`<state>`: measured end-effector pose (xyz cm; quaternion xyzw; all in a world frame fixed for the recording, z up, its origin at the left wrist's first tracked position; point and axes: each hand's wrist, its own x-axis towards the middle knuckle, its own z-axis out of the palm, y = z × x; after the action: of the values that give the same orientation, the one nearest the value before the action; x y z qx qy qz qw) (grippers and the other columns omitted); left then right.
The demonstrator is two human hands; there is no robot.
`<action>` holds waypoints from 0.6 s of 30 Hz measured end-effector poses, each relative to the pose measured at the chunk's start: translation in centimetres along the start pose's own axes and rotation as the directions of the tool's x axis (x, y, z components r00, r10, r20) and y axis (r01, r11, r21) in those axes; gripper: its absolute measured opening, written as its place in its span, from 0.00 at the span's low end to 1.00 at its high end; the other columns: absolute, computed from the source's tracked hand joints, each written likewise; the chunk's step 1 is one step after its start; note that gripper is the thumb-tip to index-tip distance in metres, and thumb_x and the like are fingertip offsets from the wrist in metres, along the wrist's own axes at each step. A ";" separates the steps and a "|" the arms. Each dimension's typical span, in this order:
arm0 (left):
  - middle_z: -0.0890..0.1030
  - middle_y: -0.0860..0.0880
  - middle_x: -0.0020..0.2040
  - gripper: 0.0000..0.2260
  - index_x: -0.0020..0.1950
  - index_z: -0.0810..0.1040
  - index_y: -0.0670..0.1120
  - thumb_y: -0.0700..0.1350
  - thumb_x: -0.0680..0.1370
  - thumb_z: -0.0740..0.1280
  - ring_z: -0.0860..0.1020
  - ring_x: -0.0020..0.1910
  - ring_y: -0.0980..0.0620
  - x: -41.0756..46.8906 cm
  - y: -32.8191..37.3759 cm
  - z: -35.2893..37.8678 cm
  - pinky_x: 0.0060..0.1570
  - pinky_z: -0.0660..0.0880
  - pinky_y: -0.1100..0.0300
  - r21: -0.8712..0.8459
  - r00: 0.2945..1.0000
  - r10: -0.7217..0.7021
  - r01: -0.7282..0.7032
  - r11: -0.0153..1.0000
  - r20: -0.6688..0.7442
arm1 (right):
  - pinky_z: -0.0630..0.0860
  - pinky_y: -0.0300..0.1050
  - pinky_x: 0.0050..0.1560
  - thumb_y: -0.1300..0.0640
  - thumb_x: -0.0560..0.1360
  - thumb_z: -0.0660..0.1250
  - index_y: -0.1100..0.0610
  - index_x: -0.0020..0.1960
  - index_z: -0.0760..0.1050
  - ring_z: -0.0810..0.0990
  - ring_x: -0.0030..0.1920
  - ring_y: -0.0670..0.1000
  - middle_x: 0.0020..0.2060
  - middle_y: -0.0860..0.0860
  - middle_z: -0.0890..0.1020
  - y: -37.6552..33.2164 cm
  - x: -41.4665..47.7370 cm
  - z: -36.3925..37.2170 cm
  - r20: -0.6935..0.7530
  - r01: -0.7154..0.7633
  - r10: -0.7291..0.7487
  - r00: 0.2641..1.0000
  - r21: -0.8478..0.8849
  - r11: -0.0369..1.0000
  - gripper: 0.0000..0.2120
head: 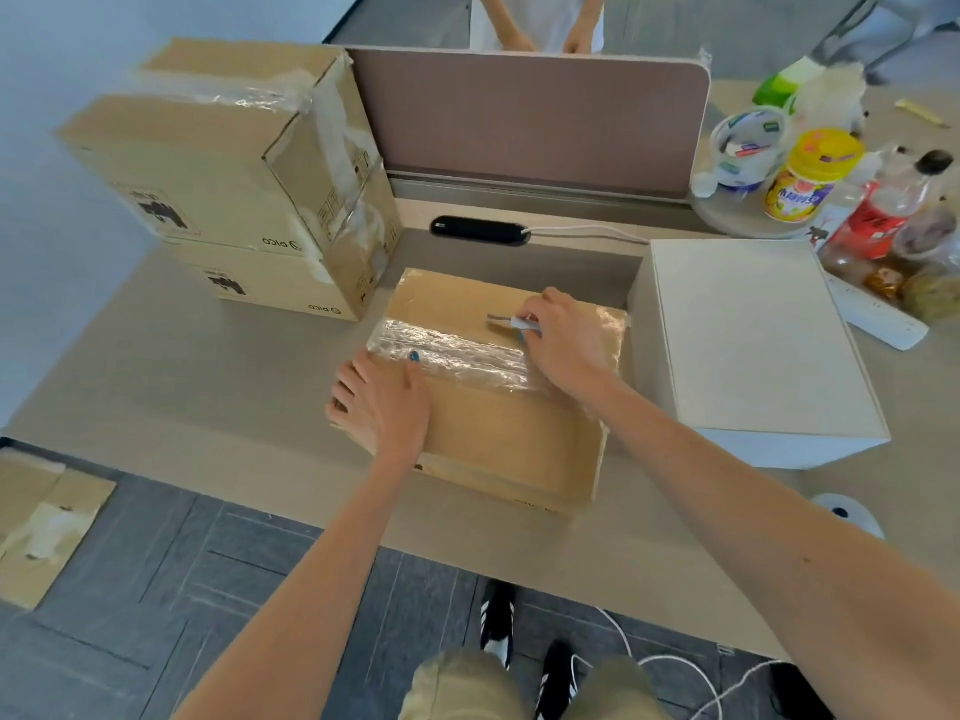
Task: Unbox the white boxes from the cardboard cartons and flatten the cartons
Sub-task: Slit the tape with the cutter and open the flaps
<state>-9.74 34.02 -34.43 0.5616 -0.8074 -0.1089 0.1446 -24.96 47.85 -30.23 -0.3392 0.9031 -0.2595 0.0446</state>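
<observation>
A taped cardboard carton (498, 428) lies flat on the desk in front of me, a band of clear tape (457, 350) running across its top. My left hand (384, 407) presses flat on the carton's near-left corner, fingers spread. My right hand (561, 340) grips a small white utility knife (511, 322), its blade resting on the carton top just beyond the tape. A white box (753, 335) stands on the desk to the right of the carton. Two sealed cartons (234, 163) are stacked at the back left.
A brown desk divider (524, 122) stands behind, with a black cable port (478, 230) below it. Jars, bottles and snacks (810, 174) crowd the back right. Flattened cardboard (47, 522) lies on the floor at left. Another person's hands (540, 39) show beyond the divider.
</observation>
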 end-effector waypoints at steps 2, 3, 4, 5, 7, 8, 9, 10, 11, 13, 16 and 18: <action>0.73 0.42 0.63 0.27 0.70 0.68 0.44 0.61 0.79 0.62 0.71 0.62 0.40 1.0 -0.2 0.3 0.63 0.63 0.45 -0.004 0.998 0.055 -0.055 0.998 0.014 | 0.67 0.42 0.40 0.61 0.78 0.63 0.54 0.55 0.77 0.72 0.49 0.48 0.49 0.49 0.74 -0.3 0.9 0.3 0.002 0.013 -0.013 1.000 0.011 1.000 0.09; 0.73 0.43 0.63 0.27 0.70 0.68 0.45 0.61 0.79 0.62 0.71 0.63 0.40 1.6 -0.3 0.4 0.63 0.62 0.45 -0.014 0.996 0.086 -0.086 0.996 0.023 | 0.66 0.42 0.39 0.61 0.78 0.62 0.54 0.55 0.77 0.72 0.50 0.49 0.49 0.49 0.74 -0.5 1.4 0.5 0.007 0.022 -0.022 1.000 0.018 1.000 0.09; 0.73 0.43 0.63 0.27 0.70 0.68 0.45 0.61 0.78 0.63 0.71 0.63 0.41 2.2 -0.3 0.5 0.63 0.62 0.45 -0.024 0.993 0.117 -0.117 0.993 0.031 | 0.65 0.42 0.39 0.61 0.78 0.62 0.55 0.55 0.77 0.72 0.52 0.49 0.49 0.49 0.73 -0.6 1.8 0.6 0.013 0.030 -0.031 0.999 0.026 0.999 0.09; 0.73 0.44 0.64 0.27 0.70 0.68 0.46 0.61 0.78 0.63 0.71 0.63 0.41 2.8 -0.3 0.5 0.64 0.62 0.45 -0.032 0.988 0.150 -0.149 0.988 0.038 | 0.65 0.43 0.39 0.62 0.77 0.62 0.55 0.54 0.77 0.72 0.52 0.49 0.49 0.48 0.73 -0.8 2.2 0.7 0.019 0.035 -0.036 0.999 0.032 0.999 0.08; 0.72 0.45 0.64 0.26 0.70 0.68 0.47 0.61 0.78 0.64 0.70 0.63 0.42 4.1 -0.2 0.7 0.65 0.61 0.46 -0.049 0.972 0.226 -0.224 0.973 0.062 | 0.64 0.44 0.39 0.62 0.77 0.61 0.55 0.54 0.77 0.72 0.54 0.50 0.48 0.49 0.73 -1.2 3.0 0.9 0.025 0.043 -0.044 0.999 0.029 0.999 0.09; 0.72 0.46 0.64 0.26 0.70 0.68 0.48 0.62 0.78 0.64 0.70 0.63 0.43 4.8 -0.2 0.8 0.66 0.61 0.46 -0.065 0.960 0.266 -0.261 0.963 0.081 | 0.64 0.44 0.40 0.62 0.77 0.61 0.55 0.55 0.77 0.71 0.54 0.50 0.49 0.49 0.74 -1.3 3.5 1.0 0.027 0.049 -0.050 0.998 0.023 0.999 0.09; 0.72 0.47 0.64 0.26 0.70 0.68 0.49 0.62 0.78 0.64 0.70 0.64 0.44 5.5 -0.1 0.9 0.67 0.61 0.47 -0.086 0.947 0.304 -0.296 0.951 0.102 | 0.64 0.44 0.40 0.62 0.78 0.61 0.55 0.55 0.77 0.71 0.54 0.51 0.49 0.49 0.74 -1.4 3.9 1.1 0.028 0.055 -0.056 0.998 0.020 0.998 0.09; 0.72 0.49 0.64 0.26 0.70 0.68 0.50 0.63 0.77 0.64 0.70 0.64 0.46 6.3 0.1 1.0 0.68 0.60 0.47 -0.109 0.932 0.342 -0.330 0.938 0.119 | 0.65 0.44 0.41 0.62 0.78 0.61 0.56 0.56 0.77 0.71 0.54 0.51 0.50 0.49 0.74 -1.5 4.4 1.2 0.028 0.058 -0.059 0.998 0.023 0.998 0.09; 0.72 0.50 0.64 0.25 0.69 0.69 0.51 0.63 0.77 0.64 0.70 0.64 0.46 6.9 0.2 1.1 0.68 0.60 0.48 -0.130 0.914 0.383 -0.367 0.921 0.133 | 0.66 0.45 0.41 0.62 0.78 0.61 0.56 0.56 0.77 0.71 0.54 0.51 0.50 0.50 0.75 -1.6 4.8 1.3 0.024 0.059 -0.059 0.998 0.030 0.998 0.10; 0.72 0.51 0.62 0.24 0.68 0.69 0.52 0.62 0.76 0.65 0.70 0.64 0.48 8.1 0.4 1.3 0.69 0.60 0.49 -0.177 0.870 0.469 -0.443 0.879 0.151 | 0.68 0.46 0.42 0.61 0.79 0.61 0.56 0.56 0.78 0.71 0.56 0.51 0.51 0.49 0.75 -1.6 5.7 1.5 0.003 0.057 -0.057 0.998 0.035 0.998 0.10; 0.72 0.54 0.61 0.23 0.67 0.70 0.54 0.62 0.76 0.65 0.70 0.64 0.51 9.6 0.8 1.6 0.69 0.60 0.50 -0.243 0.801 0.574 -0.530 0.812 0.173 | 0.70 0.46 0.43 0.61 0.79 0.61 0.55 0.57 0.78 0.70 0.58 0.50 0.54 0.48 0.76 -1.8 7.0 1.6 -0.013 0.054 -0.054 0.998 0.014 0.998 0.11; 0.72 0.55 0.61 0.24 0.67 0.71 0.54 0.64 0.75 0.62 0.71 0.63 0.52 10.6 1.2 1.8 0.68 0.61 0.50 -0.272 0.752 0.632 -0.579 0.769 0.186 | 0.72 0.47 0.44 0.61 0.79 0.60 0.55 0.58 0.78 0.69 0.59 0.50 0.55 0.47 0.77 -1.9 7.8 1.8 -0.006 0.059 -0.059 0.998 -0.015 0.998 0.11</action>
<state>-14.89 24.56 -34.49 0.2312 -0.9428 -0.2096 0.1172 -29.37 40.85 -30.06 -0.3653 0.8948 -0.2549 0.0316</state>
